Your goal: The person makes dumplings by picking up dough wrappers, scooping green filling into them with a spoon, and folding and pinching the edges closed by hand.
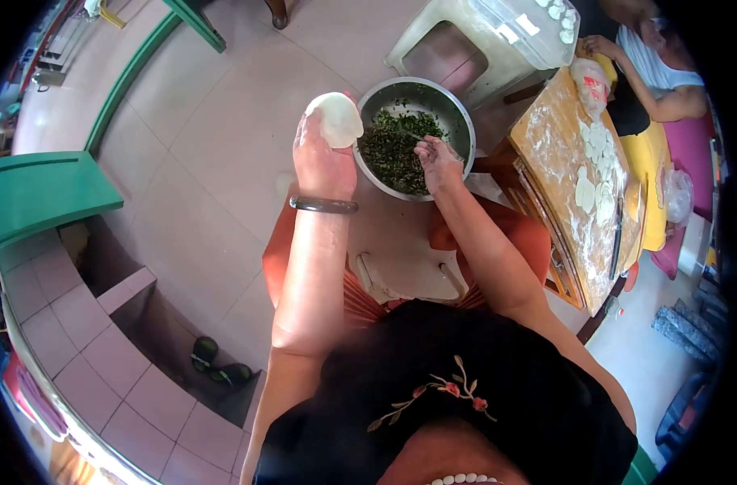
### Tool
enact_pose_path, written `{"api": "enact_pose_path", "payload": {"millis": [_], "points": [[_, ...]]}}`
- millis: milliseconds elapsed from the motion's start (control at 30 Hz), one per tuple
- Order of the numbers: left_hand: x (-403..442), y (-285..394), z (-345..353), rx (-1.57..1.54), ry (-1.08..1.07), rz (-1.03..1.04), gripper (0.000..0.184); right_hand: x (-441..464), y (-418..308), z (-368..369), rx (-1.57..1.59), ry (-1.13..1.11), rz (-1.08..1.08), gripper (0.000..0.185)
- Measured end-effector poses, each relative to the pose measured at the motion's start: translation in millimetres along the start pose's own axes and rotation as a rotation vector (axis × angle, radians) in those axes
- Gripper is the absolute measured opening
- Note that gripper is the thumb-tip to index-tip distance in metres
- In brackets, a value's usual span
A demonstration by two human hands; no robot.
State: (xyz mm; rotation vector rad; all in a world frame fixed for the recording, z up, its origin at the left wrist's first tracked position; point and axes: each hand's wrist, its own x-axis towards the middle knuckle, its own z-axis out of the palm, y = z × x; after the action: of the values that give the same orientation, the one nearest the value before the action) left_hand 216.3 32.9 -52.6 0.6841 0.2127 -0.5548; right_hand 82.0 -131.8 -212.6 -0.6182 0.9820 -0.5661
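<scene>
Evidently soft and light, the thin round white sheet of dough [341,120] should handle limply, so it would likely stretch or tear if pinched hard; an open palm underneath, or a gentle hold at the rim, looks the kindest way to take it. It is smooth and pale, close to a disc, its far edge reaching past the supporting hand.

It lies on the left hand [321,162], just beside the bowl's left rim, with the fingers extended under it rather than clenched. A dark bangle [324,205] circles that wrist.

Beside it, the wide round silver metal bowl [467,129] holds a chopped dark-green filling [389,156]. Over the bowl's right side, the right hand [440,165] has its fingers closed on a thin utensil [410,132], whose exact kind I cannot tell.

Farther right, a wooden desk [536,138] dusted with white powder carries more pale dough pieces [585,191]. Beyond the bowl, small white pieces [556,11] sit on a translucent plastic surface [538,50].
</scene>
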Motion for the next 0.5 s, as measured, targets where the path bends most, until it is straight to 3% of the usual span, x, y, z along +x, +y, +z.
{"api": "enact_pose_path", "payload": {"millis": [167,400,500], "points": [[6.4,-19.1,-0.4,0.034,0.028,0.021,0.032,-24.5,-44.1,-3.6,-0.008,-0.018,-0.098,0.020],[12.2,-41.2,-7.5,0.083,0.089,0.016,0.027,-44.7,-76.9,-19.1,0.060,-0.003,0.038,0.020],[15.2,-47.5,-10.1,0.108,0.079,-0.003,0.027,-53.2,-85.7,-19.0,0.001,-0.031,-0.012,0.019]]}}
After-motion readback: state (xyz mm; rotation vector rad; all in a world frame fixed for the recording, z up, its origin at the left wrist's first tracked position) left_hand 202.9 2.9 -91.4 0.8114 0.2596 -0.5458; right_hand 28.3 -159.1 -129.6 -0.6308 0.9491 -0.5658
